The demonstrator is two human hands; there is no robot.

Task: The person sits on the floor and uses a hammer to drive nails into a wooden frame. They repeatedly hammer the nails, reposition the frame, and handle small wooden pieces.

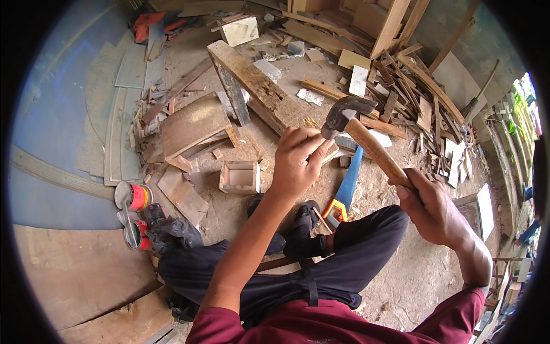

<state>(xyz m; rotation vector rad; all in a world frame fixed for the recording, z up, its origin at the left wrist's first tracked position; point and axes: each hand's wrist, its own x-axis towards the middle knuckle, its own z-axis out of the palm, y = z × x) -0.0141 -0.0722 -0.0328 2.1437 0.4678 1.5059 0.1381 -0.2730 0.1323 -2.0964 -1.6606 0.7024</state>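
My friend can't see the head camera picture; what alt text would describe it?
A person's right hand grips a wooden-handled hammer, its dark head close to the left hand, near a worn wooden beam. Nearby are a blue-bladed saw and scattered scrap wood.

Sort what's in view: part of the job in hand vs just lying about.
In the job:
- hammer, in the right grip
- left grip, pinched by the hammer's head; can't tell what it holds
- wooden bench beyond, probably

Lying about, apparently:
- blue-and-orange handsaw
- small open box
- red cans
- scrap wood
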